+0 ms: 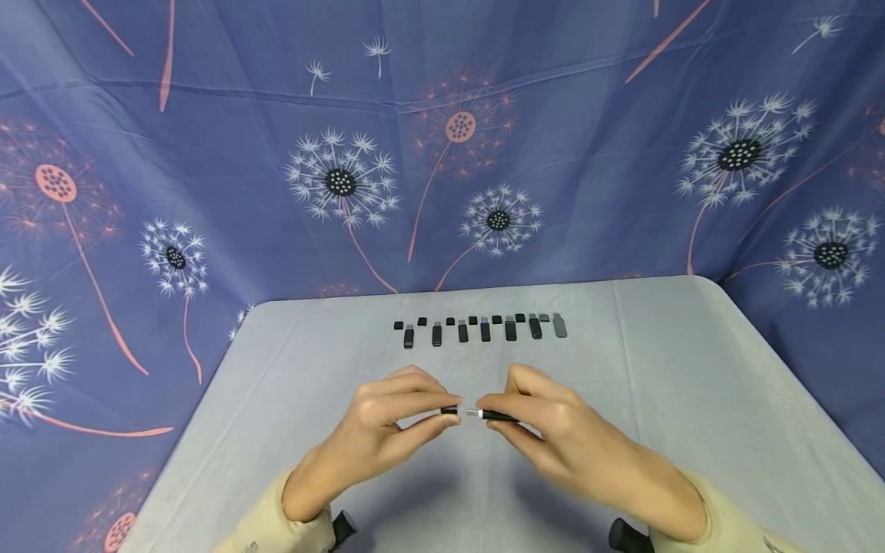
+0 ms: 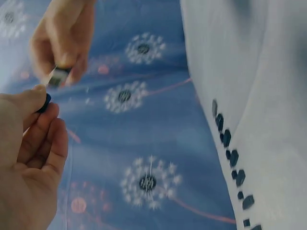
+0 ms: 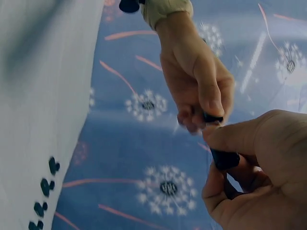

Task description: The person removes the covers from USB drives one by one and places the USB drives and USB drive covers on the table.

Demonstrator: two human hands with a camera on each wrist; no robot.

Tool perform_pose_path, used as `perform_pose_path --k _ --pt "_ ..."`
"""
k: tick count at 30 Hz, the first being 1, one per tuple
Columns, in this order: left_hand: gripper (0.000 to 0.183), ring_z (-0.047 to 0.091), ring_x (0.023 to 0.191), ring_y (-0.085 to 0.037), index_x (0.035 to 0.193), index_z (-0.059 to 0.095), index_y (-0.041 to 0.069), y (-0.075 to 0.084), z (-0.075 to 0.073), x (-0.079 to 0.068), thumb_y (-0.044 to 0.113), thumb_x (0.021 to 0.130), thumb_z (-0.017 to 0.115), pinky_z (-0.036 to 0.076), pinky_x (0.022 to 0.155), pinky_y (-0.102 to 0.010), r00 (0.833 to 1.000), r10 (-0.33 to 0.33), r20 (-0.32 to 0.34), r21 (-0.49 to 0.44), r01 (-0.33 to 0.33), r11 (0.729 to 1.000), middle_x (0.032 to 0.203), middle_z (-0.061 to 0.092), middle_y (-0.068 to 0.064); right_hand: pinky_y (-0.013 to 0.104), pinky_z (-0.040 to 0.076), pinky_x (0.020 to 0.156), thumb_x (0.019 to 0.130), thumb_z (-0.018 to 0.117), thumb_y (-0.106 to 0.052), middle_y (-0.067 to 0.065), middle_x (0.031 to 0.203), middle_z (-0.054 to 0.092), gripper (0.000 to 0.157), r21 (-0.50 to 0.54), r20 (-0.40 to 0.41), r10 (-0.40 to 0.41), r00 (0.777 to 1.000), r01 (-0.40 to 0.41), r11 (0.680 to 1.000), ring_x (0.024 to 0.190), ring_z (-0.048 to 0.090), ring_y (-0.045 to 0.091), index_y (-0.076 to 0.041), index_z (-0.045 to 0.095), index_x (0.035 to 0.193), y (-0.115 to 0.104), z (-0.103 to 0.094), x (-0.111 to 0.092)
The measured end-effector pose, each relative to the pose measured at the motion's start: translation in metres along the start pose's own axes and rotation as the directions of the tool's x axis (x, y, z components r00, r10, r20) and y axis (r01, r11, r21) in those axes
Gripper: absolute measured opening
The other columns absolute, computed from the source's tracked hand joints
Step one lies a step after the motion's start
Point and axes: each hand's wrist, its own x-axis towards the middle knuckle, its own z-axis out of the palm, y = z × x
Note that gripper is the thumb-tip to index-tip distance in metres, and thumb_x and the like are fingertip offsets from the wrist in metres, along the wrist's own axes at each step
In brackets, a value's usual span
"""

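Between thumb and fingertips my left hand [image 1: 387, 418] pinches a small black cap [image 1: 449, 410]. Facing it, my right hand [image 1: 553, 418] grips a black USB stick [image 1: 499, 415] whose bare metal plug points left at the cap. A narrow gap separates cap and plug in the head view. Both hands are held above the table. In the left wrist view the stick's metal plug [image 2: 57, 77] shows blurred close to the cap [image 2: 44, 103]. The right wrist view shows the stick's black body [image 3: 224, 159] between my right thumb and fingers.
Farther back on the pale table [image 1: 332, 346] lies a row of several uncapped USB sticks [image 1: 485, 330], with small caps [image 1: 473, 320] beside them. The rightmost stick [image 1: 559, 326] is grey. A blue dandelion-print cloth [image 1: 588, 169] hangs behind the table.
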Motion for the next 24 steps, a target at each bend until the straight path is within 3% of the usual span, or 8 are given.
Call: perform_pose_path --k 3,5,8,13,21,24 --pt "0.016 0.070 0.085 -0.016 0.107 0.078 -0.001 -0.002 -0.010 -0.005 0.004 0.092 0.077 0.057 0.073 -0.021 0.996 -0.075 -0.051 0.000 0.075 0.997 0.093 0.076 -0.008 0.007 0.040 0.065 0.106 0.058 -0.027 -0.009 0.086 0.051 0.029 0.003 -0.033 0.041 0.999 -0.041 0.999 0.073 0.046 -0.002 -0.006 0.077 0.112 0.003 -0.006 -0.003" --pt "0.018 0.069 0.085 -0.016 0.108 0.078 -0.001 -0.003 -0.014 -0.008 0.003 0.091 0.078 0.056 0.071 -0.020 0.994 -0.092 -0.059 0.012 0.092 0.996 0.094 0.076 -0.008 0.008 0.041 0.064 0.103 0.065 -0.026 -0.009 0.087 0.054 0.024 0.022 -0.051 0.070 0.996 -0.069 0.997 0.073 0.047 -0.003 -0.007 0.077 0.112 0.004 -0.008 -0.004" --pt "0.021 0.067 0.086 -0.015 0.111 0.077 -0.001 -0.004 -0.016 -0.010 0.002 0.091 0.077 0.054 0.069 -0.018 0.995 -0.096 -0.035 0.030 0.097 0.995 0.096 0.075 -0.007 0.008 0.042 0.063 0.094 0.077 -0.014 -0.011 0.087 0.058 0.017 0.052 -0.070 0.110 0.991 -0.107 0.993 0.072 0.050 -0.003 -0.011 0.078 0.110 0.005 -0.008 -0.005" --pt "0.022 0.063 0.082 -0.011 0.115 0.077 0.001 -0.006 -0.016 -0.013 0.007 0.094 0.075 0.051 0.069 -0.013 0.992 -0.123 0.003 0.065 0.122 0.990 0.102 0.072 -0.005 0.011 0.044 0.063 0.080 0.086 -0.002 -0.014 0.086 0.063 0.031 0.062 -0.094 0.173 0.980 -0.168 0.984 0.072 0.053 -0.002 -0.015 0.079 0.107 0.008 -0.004 -0.004" --pt "0.033 0.068 0.080 -0.012 0.116 0.077 0.003 -0.017 -0.023 -0.013 -0.001 0.083 0.082 0.054 0.070 -0.014 0.983 -0.181 0.040 0.108 0.176 0.979 0.103 0.073 -0.005 0.013 0.043 0.059 0.079 0.088 -0.007 -0.014 0.087 0.068 0.027 0.047 -0.093 0.229 0.969 -0.225 0.973 0.070 0.052 0.000 -0.016 0.081 0.103 0.019 0.000 0.001" --pt "0.039 0.070 0.080 -0.013 0.118 0.077 0.004 -0.023 -0.029 -0.014 0.000 0.079 0.084 0.055 0.068 -0.016 0.969 -0.248 0.023 0.120 0.243 0.962 0.099 0.076 -0.005 0.015 0.044 0.058 0.080 0.087 -0.007 -0.012 0.088 0.070 0.026 0.054 -0.085 0.237 0.968 -0.233 0.971 0.069 0.053 0.000 -0.015 0.081 0.103 0.025 0.003 0.005"
